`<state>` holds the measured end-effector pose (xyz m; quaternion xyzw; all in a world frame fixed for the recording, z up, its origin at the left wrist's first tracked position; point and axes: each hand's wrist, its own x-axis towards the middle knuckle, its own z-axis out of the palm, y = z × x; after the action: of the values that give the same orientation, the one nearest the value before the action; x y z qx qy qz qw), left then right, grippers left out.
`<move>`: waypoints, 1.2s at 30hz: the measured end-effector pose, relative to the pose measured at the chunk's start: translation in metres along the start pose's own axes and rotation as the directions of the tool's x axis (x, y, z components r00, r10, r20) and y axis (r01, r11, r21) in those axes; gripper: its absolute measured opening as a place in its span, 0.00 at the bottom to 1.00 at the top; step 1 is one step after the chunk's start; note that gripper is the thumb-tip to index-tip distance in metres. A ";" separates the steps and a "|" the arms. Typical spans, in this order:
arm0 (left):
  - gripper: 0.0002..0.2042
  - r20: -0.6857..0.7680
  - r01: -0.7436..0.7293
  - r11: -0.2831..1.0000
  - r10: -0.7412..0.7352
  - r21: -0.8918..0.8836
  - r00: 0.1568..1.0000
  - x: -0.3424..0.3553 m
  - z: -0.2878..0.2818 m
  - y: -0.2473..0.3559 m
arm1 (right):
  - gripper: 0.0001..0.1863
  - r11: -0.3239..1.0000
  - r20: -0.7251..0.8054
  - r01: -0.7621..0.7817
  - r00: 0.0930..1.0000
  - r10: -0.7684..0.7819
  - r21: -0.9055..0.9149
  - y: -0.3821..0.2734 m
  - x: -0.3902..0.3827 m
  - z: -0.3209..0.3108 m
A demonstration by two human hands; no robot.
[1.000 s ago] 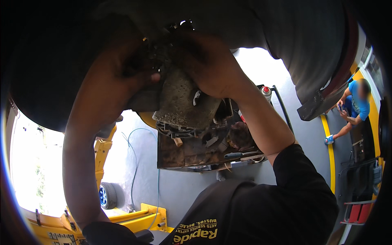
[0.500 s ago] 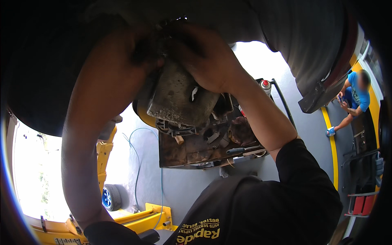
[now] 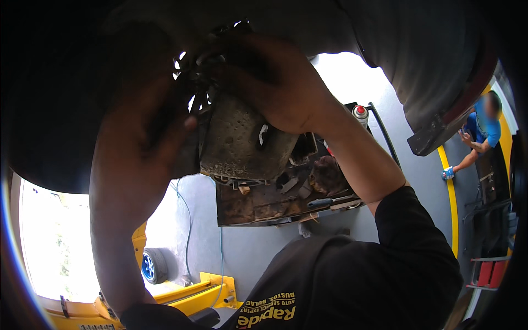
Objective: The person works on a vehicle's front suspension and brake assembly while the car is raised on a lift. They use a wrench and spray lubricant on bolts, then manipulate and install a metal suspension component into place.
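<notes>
A grey, pitted metal part [image 3: 231, 146] hangs in the upper middle, below a dark cluster of metal pieces [image 3: 206, 66] under a vehicle. My right hand [image 3: 280, 88] is raised against the top right of the part. Its fingers curl into deep shadow at the cluster, and what they grip is hidden. My left hand [image 3: 143, 137] is up to the left of the part, its thumb stretched out and apart from the shaded fingers. Nothing shows in it, and small gaps of light lie between it and the cluster.
Below stands a dark, dirty work tray [image 3: 258, 212] with loose parts, a screwdriver [image 3: 330, 201] and a spray can [image 3: 360, 114]. A dark panel [image 3: 429, 135] hangs at right. Yellow lift parts [image 3: 203, 291] and a wheel [image 3: 154, 265] are at lower left. A person [image 3: 484, 132] crouches far right.
My left hand has drawn down and away from the dark cluster, letting light through between. The right hand stays at the metal part. The view has shifted slightly.
</notes>
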<state>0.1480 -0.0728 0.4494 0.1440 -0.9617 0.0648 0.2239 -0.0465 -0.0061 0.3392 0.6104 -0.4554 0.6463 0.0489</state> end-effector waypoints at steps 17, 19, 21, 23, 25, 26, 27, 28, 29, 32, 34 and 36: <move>0.14 0.064 0.241 0.689 -0.271 -0.683 0.960 0.007 0.020 -0.017 | 0.12 0.997 0.100 -0.059 0.994 0.053 0.057 -0.002 0.005 -0.007; 0.15 0.064 0.247 0.637 -0.296 -0.730 0.953 0.000 0.029 -0.024 | 0.12 0.997 0.097 -0.018 0.995 0.011 0.075 0.000 0.005 -0.006; 0.15 0.053 0.206 0.565 -0.274 -0.799 0.960 -0.008 0.036 -0.030 | 0.12 0.992 0.077 -0.014 0.997 0.005 0.123 0.001 0.005 -0.004; 0.16 0.065 0.206 0.524 -0.275 -0.826 0.959 -0.010 0.041 -0.034 | 0.13 0.994 0.058 -0.027 0.998 0.021 0.104 0.002 0.005 -0.002; 0.16 0.076 0.214 0.525 -0.272 -0.823 0.959 -0.007 0.043 -0.037 | 0.13 0.997 0.000 -0.076 0.997 0.076 0.018 0.003 0.006 -0.002; 0.17 0.093 0.236 0.539 -0.280 -0.808 0.955 -0.004 0.042 -0.037 | 0.13 0.998 0.010 -0.028 1.000 0.027 0.060 0.002 0.006 -0.003; 0.17 0.096 0.248 0.550 -0.291 -0.797 0.952 -0.003 0.041 -0.036 | 0.13 0.994 0.039 -0.043 0.998 0.039 0.103 0.002 0.005 -0.003; 0.17 0.124 0.268 0.539 -0.289 -0.799 0.949 0.002 0.041 -0.036 | 0.13 0.986 0.068 -0.059 0.996 0.049 0.158 0.001 0.005 -0.004; 0.17 0.143 0.280 0.539 -0.282 -0.795 0.948 0.001 0.040 -0.034 | 0.13 0.985 0.088 -0.083 0.994 0.070 0.151 0.001 0.004 -0.005; 0.24 0.099 0.176 0.349 -0.229 -0.920 0.968 -0.001 0.040 -0.030 | 0.14 0.984 0.107 -0.100 0.991 0.084 0.147 -0.001 0.004 -0.006; 0.25 0.090 0.171 0.393 -0.217 -0.903 0.972 -0.003 0.039 -0.031 | 0.14 0.990 0.083 -0.082 0.994 0.073 0.111 -0.001 0.004 -0.005; 0.25 0.152 0.336 0.596 -0.338 -0.730 0.929 -0.004 0.039 -0.035 | 0.14 0.975 0.090 -0.166 0.984 0.154 0.147 -0.001 0.002 -0.003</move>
<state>0.1458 -0.1121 0.4149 0.2183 -0.8581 -0.3768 0.2722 -0.0485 -0.0042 0.3423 0.5983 -0.4535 0.6571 -0.0683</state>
